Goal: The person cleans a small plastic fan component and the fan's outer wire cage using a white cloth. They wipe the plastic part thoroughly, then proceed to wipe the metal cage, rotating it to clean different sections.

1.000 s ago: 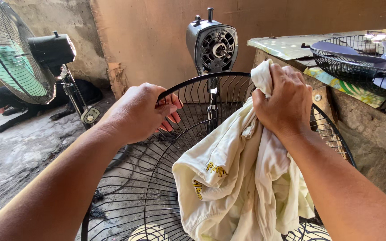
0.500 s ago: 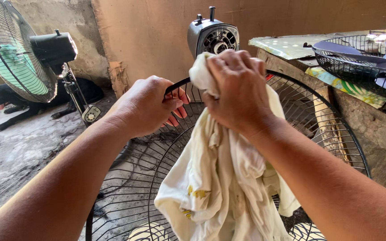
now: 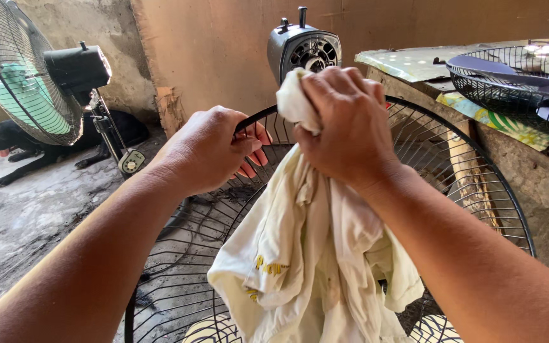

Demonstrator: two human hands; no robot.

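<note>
A large round black wire fan guard [image 3: 478, 165] stands upright in front of me. My left hand [image 3: 208, 149] grips its top rim, fingers curled over the black ring. My right hand [image 3: 344, 124] is closed on a bunched cream-coloured cloth [image 3: 306, 254] and presses it against the rim at the top, close beside my left hand. The rest of the cloth hangs down over the guard's wires.
A grey fan motor unit [image 3: 303, 47] stands behind the guard. A standing fan with a green blade [image 3: 30, 76] is at the left, a black dog [image 3: 27, 143] lying behind it. Another black guard with blue blades [image 3: 516, 73] rests on the bench at right.
My right hand has slid the cloth leftward along the top rim, from the right side to close beside my left hand. The left hand has kept its grip.
</note>
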